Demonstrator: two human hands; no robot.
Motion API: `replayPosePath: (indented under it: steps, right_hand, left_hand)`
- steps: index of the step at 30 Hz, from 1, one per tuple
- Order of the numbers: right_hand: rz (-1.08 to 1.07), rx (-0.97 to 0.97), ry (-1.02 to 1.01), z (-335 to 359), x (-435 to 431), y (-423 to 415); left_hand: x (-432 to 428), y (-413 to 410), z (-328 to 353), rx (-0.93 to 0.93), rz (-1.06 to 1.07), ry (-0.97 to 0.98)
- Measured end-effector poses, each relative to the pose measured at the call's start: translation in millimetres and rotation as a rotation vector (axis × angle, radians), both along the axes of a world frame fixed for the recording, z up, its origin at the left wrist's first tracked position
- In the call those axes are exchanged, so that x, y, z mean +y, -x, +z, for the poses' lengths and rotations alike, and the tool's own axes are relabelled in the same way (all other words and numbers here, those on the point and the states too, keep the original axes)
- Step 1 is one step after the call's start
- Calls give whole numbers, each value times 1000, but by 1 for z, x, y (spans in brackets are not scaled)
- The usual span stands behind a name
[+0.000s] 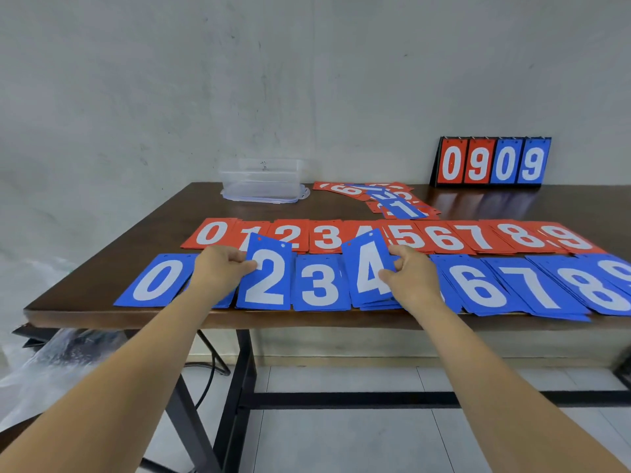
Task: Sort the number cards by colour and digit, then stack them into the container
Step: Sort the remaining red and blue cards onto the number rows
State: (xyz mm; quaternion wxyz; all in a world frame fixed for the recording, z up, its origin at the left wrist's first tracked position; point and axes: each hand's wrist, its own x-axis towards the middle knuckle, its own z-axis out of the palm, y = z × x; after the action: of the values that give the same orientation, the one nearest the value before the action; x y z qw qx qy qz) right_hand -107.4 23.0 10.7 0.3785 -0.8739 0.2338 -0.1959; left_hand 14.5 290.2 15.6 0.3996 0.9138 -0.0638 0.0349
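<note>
Two rows of number cards lie on the brown table (102,303): red piles 0 to 9 (447,237) behind, blue piles (319,283) along the front edge. My left hand (223,268) pinches the left edge of a blue 2 card (266,273), held tilted over its pile. My right hand (409,273) pinches the right edge of a blue 4 card (368,268), also raised and tilted. The blue 1 and 5 piles are hidden behind my hands. A clear plastic container (263,180) stands at the back of the table.
A loose heap of unsorted red and blue cards (386,198) lies behind the red row. A flip scoreboard reading 0909 (493,162) stands at the back right by the wall. Crumpled plastic sheeting (51,363) lies on the floor at left.
</note>
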Motion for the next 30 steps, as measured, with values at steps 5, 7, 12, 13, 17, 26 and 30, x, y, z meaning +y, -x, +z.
replayPosePath:
  steps: [5, 7, 12, 13, 17, 26, 30]
  right_hand:
    - [-68, 188, 369, -11, 8, -1]
    - [-87, 222, 455, -11, 10, 0]
    - [-56, 223, 545, -11, 13, 3]
    - [-51, 221, 550, -11, 13, 3]
    - [-40, 198, 531, -14, 12, 5]
    - [-52, 136, 514, 8, -22, -17]
    - [-114, 154, 524, 19, -46, -40]
  left_hand:
    - [-10, 2, -10, -80, 23, -325]
    - [-12, 4, -12, -83, 41, -425]
    - [-16, 9, -12, -165, 57, -517]
    - [-17, 10, -12, -178, 55, -503]
    - [-21, 12, -15, -208, 29, -414]
    - [-70, -8, 10, -252, -46, -374]
    - [-99, -38, 26, -268, -113, -342]
